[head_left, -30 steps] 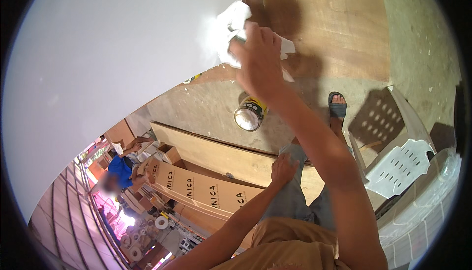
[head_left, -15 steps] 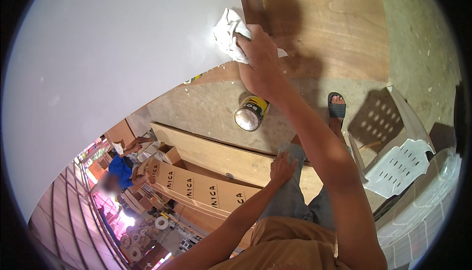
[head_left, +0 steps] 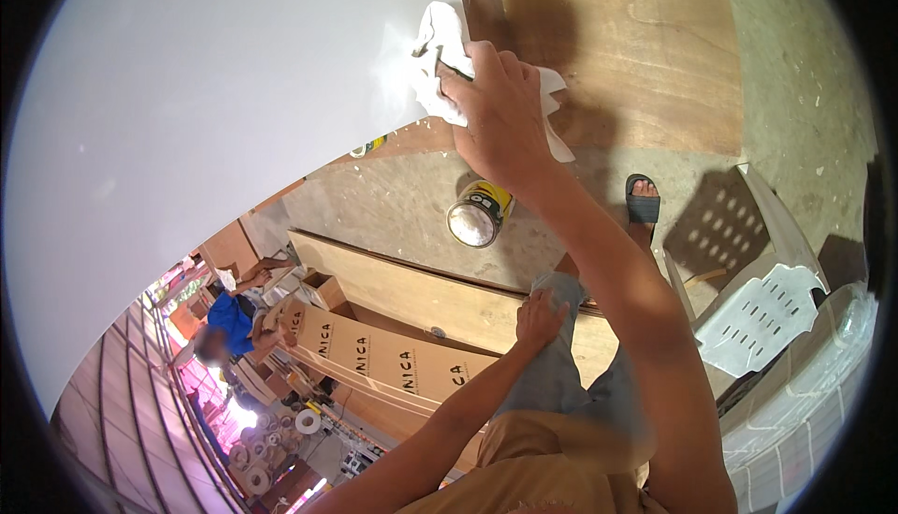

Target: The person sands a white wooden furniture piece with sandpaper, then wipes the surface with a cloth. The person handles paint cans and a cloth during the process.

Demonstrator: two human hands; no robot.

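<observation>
My right hand (head_left: 500, 116) is closed around a crumpled white cloth (head_left: 440, 32) at the corner of a large smooth white panel (head_left: 224, 74). Part of the cloth lies against the panel's surface, and a loose end hangs out past the knuckles on the right. The fingertips are partly hidden in its folds. My left hand (head_left: 541, 318) rests on my knee with its fingers lying over the grey trouser leg, holding nothing.
Below the panel a tin (head_left: 473, 222) stands on the concrete floor. A plywood sheet (head_left: 636, 56) lies beyond. Long boards (head_left: 402, 280) and a printed carton (head_left: 383, 355) are at left, near a person in blue (head_left: 229, 322). A white plastic chair (head_left: 762, 318) is at right.
My right hand has shifted slightly with the cloth, and more of the cloth now shows past the knuckles on the right. The left hand stays on the knee.
</observation>
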